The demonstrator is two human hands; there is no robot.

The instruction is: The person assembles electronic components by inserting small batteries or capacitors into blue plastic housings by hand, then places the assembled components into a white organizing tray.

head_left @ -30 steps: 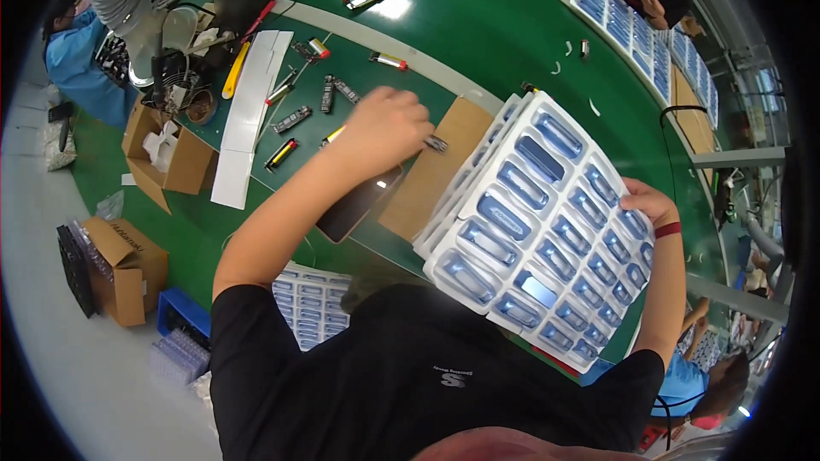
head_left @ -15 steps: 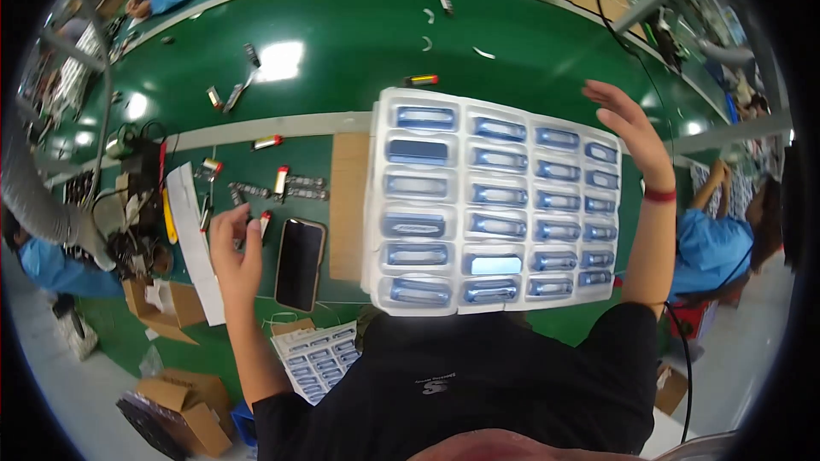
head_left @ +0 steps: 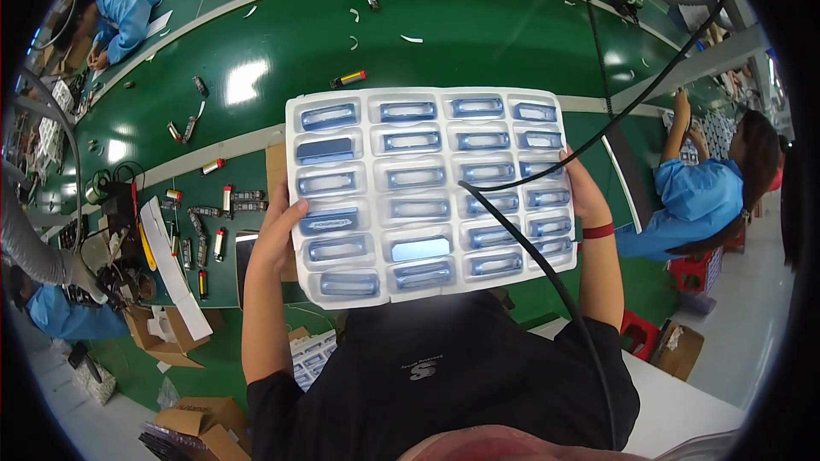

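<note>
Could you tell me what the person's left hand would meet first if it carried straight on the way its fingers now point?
Probably only the white blister tray itself: the left hand already grips the tray's left edge, fingers pointing up and inward along it. Depth beneath the tray is unclear.

Glossy clear plastic tray (head_left: 427,192), smooth green table (head_left: 478,43) (shiny)

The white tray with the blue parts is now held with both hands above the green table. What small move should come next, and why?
Probably lower the white tray level onto the bare green table just beyond it. The left hand and right hand grip only its side edges, nothing supports the middle, and the pockets hold loose-looking blue parts that could slide if it tilts.
</note>
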